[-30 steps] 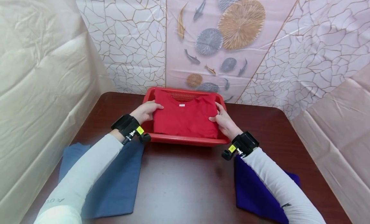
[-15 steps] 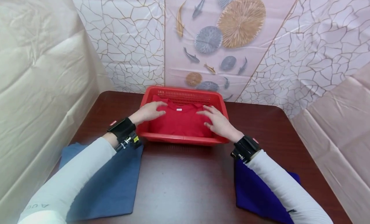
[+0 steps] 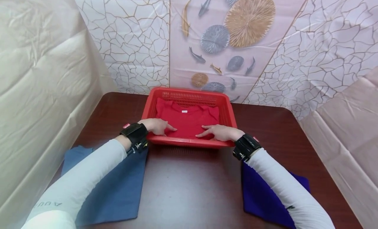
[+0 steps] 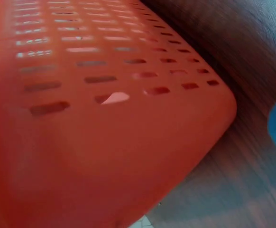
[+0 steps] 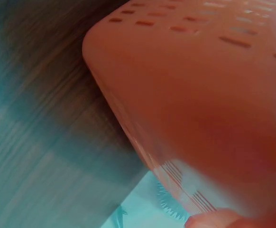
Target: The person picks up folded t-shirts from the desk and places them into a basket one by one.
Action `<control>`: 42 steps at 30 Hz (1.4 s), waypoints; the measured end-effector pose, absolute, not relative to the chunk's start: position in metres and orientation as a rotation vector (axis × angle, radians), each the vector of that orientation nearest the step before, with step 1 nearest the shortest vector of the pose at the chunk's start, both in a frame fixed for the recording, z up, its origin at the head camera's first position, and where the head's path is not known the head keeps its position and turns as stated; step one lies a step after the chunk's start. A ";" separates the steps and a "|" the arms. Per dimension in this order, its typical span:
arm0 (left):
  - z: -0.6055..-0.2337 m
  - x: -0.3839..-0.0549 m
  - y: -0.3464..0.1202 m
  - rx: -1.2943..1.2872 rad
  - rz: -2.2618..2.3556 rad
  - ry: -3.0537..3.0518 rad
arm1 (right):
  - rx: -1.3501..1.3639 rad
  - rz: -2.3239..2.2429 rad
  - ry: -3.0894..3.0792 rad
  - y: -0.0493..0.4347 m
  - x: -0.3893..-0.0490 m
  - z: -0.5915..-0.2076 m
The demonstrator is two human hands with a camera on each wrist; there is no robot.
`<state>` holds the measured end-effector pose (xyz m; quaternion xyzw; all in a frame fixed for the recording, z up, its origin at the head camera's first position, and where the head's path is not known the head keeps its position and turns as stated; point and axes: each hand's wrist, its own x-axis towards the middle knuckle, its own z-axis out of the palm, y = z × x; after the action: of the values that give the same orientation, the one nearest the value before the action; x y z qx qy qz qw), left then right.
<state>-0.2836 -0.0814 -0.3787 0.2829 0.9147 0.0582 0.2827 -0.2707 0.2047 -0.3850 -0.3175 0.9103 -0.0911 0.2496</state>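
Red shirt [image 3: 187, 122] inside red basket [image 3: 183, 142].
Head: left hand [image 3: 157, 126] and right hand [image 3: 222, 132] cross the rim, fingers extended, ungripping, touching the shirt; table [image 3: 177, 189] spreads between blue cloth [image 3: 118, 189] and purple cloth [image 3: 260, 196]. Left wrist: slotted basket wall, blue cloth beside. Right wrist: basket corner, table edge.

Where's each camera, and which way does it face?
Head: on the person's head, looking forward and down at the red basket and red shirt; left hand, right hand, white sleeves show.
Left wrist: on that wrist, facing the basket's slotted wall; no hand clear.
Right wrist: likewise; the pinkish patch below may be skin.
Both wrist views share basket and table.
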 end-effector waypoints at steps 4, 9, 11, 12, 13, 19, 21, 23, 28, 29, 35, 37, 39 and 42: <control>-0.369 -0.279 -0.089 0.803 0.342 2.698 | -0.896 -0.395 2.828 0.199 -0.262 -0.378; -0.340 -0.244 -0.099 0.758 0.546 2.975 | -0.876 -0.668 3.155 0.172 -0.234 -0.362; -0.331 -0.225 -0.104 0.764 0.566 3.068 | -0.939 -0.746 3.187 0.155 -0.218 -0.357; -0.328 -0.215 -0.108 0.766 0.574 3.105 | -0.977 -0.775 3.185 0.146 -0.210 -0.355; -0.327 -0.205 -0.111 0.775 0.577 3.140 | -1.016 -0.799 3.172 0.138 -0.201 -0.354; -0.347 -0.157 -0.145 0.683 0.584 3.247 | -1.202 -0.816 3.013 0.084 -0.161 -0.374; -0.359 -0.145 -0.159 0.612 0.570 3.274 | -1.234 -0.783 2.993 0.069 -0.153 -0.386; -0.372 -0.135 -0.174 0.534 0.538 3.306 | -1.251 -0.722 3.014 0.057 -0.147 -0.398; -0.399 -0.112 -0.210 0.324 0.419 3.354 | -1.251 -0.467 3.108 0.041 -0.139 -0.419; -0.403 -0.107 -0.218 0.291 0.401 3.369 | -1.237 -0.413 3.117 0.039 -0.138 -0.423; -0.424 -0.082 -0.264 0.038 0.373 3.431 | -1.051 -0.203 3.054 0.033 -0.134 -0.440; -0.429 -0.075 -0.277 -0.087 0.381 3.370 | -0.998 -0.196 3.012 0.030 -0.133 -0.445; -0.433 -0.068 -0.289 -0.200 0.403 3.291 | -0.975 -0.201 2.970 0.026 -0.132 -0.448; -0.441 -0.062 -0.301 -0.291 0.431 3.203 | -0.999 -0.223 2.933 0.019 -0.132 -0.450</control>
<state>-0.0617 -0.3011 -0.4406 -0.0894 0.9858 0.1325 -0.0515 -0.1319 0.0193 -0.4499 -0.3215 0.9440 -0.0717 0.0176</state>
